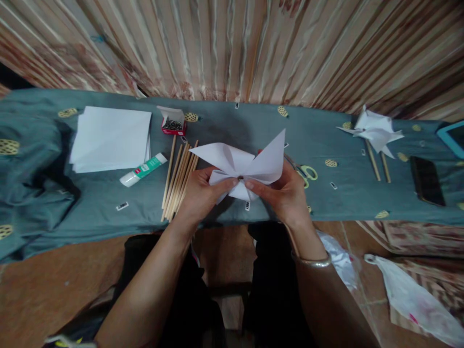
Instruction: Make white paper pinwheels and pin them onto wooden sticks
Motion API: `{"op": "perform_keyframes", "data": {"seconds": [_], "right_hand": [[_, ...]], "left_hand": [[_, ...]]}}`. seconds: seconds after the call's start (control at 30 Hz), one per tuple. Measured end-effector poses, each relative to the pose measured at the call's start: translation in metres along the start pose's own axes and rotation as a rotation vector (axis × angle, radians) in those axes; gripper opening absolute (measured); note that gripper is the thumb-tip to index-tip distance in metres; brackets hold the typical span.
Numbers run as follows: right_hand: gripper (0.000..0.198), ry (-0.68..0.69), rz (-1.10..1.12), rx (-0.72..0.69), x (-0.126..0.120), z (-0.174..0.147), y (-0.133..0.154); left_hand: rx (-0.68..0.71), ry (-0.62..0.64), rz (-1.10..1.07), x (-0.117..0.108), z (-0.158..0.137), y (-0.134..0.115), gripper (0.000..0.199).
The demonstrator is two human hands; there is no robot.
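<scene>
A white paper pinwheel [232, 162] is held up over the near middle of the table, its folded blades spread out. My left hand [205, 188] is closed on its left side, the thumb pressing beside the small dark pin at the centre. From the other side my right hand [284, 191] grips the paper too, its thumb tip close to the same pin. Most of my other fingers are hidden behind the paper. Several wooden sticks [177, 181] lie next to my left hand. Partly covered by my right hand, scissors [308, 173] with light green handles rest on the cloth.
On the left are a stack of white paper [112, 137], a glue stick [143, 169] and an open red box of small metal pieces [174, 124]. At right lie pinwheels with sticks [379, 130], a phone [427, 180] and a blue-edged object [453, 137]. Curtains [232, 48] hang behind.
</scene>
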State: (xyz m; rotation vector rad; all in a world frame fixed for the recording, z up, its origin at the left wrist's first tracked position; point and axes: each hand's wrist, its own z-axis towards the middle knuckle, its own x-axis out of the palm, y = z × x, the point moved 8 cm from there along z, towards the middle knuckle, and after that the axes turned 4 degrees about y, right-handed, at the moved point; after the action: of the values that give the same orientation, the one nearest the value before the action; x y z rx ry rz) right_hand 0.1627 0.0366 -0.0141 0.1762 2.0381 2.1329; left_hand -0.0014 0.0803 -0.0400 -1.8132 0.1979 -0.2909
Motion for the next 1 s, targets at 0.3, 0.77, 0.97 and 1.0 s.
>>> {"op": "perform_keyframes", "data": {"seconds": [0.3,0.77,0.97,1.0], "right_hand": [[0.023,-0.044,-0.125,0.067,0.0,-0.003,-0.005],[0.02,-0.194,-0.193,0.051,-0.018,-0.006,0.003],[0.02,-0.138,-0.206,0.025,-0.023,-0.025,0.008],[0.018,-0.092,-0.205,0.021,-0.02,-0.028,0.009]], "left_hand": [[0.075,0.046,0.002,0.005,0.001,-0.002,0.021],[0.185,0.116,0.03,-0.002,0.002,-0.008,0.039],[0.42,-0.233,0.933,-0.06,0.015,-0.022,0.018],[0.408,-0.221,1.044,-0.062,0.017,-0.018,0.018]]}}
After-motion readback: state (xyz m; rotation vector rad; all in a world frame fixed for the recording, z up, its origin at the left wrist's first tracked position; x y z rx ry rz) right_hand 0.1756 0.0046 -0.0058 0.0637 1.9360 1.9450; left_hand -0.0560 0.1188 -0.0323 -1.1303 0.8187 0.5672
